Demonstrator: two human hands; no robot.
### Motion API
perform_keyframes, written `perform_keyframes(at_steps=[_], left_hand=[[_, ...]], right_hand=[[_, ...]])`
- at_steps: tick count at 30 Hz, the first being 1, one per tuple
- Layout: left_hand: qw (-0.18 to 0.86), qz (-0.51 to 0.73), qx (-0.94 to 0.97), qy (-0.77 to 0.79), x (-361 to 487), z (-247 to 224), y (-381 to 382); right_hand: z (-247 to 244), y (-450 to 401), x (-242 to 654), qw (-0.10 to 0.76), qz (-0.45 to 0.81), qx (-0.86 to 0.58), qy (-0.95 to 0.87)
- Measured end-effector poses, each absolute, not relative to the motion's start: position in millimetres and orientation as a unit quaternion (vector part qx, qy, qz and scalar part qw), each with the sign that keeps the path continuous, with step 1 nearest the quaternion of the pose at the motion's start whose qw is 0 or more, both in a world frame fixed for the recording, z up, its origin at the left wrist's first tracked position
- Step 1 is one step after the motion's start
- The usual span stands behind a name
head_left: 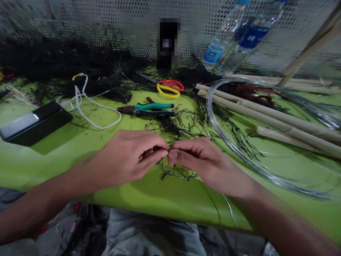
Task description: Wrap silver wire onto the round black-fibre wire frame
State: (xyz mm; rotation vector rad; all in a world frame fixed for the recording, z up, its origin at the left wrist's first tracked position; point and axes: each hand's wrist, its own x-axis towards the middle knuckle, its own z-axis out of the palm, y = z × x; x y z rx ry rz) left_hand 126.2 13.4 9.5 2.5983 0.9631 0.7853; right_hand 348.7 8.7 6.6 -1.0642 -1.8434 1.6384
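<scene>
One thin, silvery wire loop (pixel 183 177), curved and fringed with the fine, dark knots of black netting (pixel 173 129), near the front edge of the green counter (pixel 170 204). Pinches at the netting with closed fingers of left hand (pixel 121 160) and right hand (pixel 210 165), tips meeting; cannot tell the exact strand. Just beyond, teal-and-black pliers (pixel 149 109), handle lettering too blurred to read, and red-and-yellow scissors (pixel 159 81). To the right, coiled wire (pixel 209 99). Farther back, two bottles (pixel 213 53), blue labels with unreadable white marks.
</scene>
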Motion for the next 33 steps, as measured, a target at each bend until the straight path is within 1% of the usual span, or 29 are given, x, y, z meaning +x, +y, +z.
perform_keyframes(at_steps=[3, 6, 8, 13, 15, 17, 18, 19, 22, 24, 25, 27, 33], left_hand=[[0.138, 0.276, 0.891, 0.332, 125.9, 9.7, 14.3], [0.172, 0.273, 0.884, 0.339, 126.1, 10.9, 13.2], [0.227, 0.270, 0.866, 0.354, 127.0, 11.9, 11.8], [0.413, 0.305, 0.760, 0.399, 132.3, 11.0, 12.0], [0.457, 0.313, 0.729, 0.403, 133.3, 9.6, 14.4], [0.459, 0.320, 0.730, 0.392, 131.7, 9.3, 16.7], [0.430, 0.333, 0.743, 0.390, 129.9, 9.7, 17.4], [0.375, 0.352, 0.761, 0.396, 127.5, 10.4, 17.6], [0.119, 0.402, 0.822, 0.385, 118.3, 13.4, 16.3], [-0.010, 0.376, 0.876, 0.300, 113.1, 13.9, 15.8], [-0.045, 0.357, 0.899, 0.251, 111.3, 13.3, 16.0], [-0.074, 0.324, 0.921, 0.201, 109.8, 10.6, 17.3], [-0.118, 0.319, 0.917, 0.209, 113.4, 6.3, 21.3]], right_hand=[[8.6, 9.0, 349.2, 0.219, 0.541, -0.381, -0.717], [11.8, 9.5, 350.2, 0.211, 0.518, -0.358, -0.747], [12.9, 8.4, 350.2, 0.209, 0.512, -0.356, -0.753], [10.6, -0.1, 345.1, 0.219, 0.465, -0.381, -0.769], [9.4, -2.9, 342.4, 0.212, 0.462, -0.378, -0.774], [9.0, -2.9, 341.7, 0.206, 0.469, -0.386, -0.767], [9.1, -1.6, 342.4, 0.207, 0.478, -0.392, -0.758], [9.3, 0.4, 343.8, 0.208, 0.491, -0.395, -0.748], [10.0, 7.4, 350.2, 0.212, 0.528, -0.393, -0.722], [10.2, 10.2, 353.5, 0.213, 0.535, -0.398, -0.714], [10.3, 10.6, 354.4, 0.216, 0.533, -0.403, -0.712], [10.6, 9.8, 354.8, 0.220, 0.524, -0.404, -0.716], [13.4, 4.1, 353.0, 0.235, 0.472, -0.408, -0.746]])
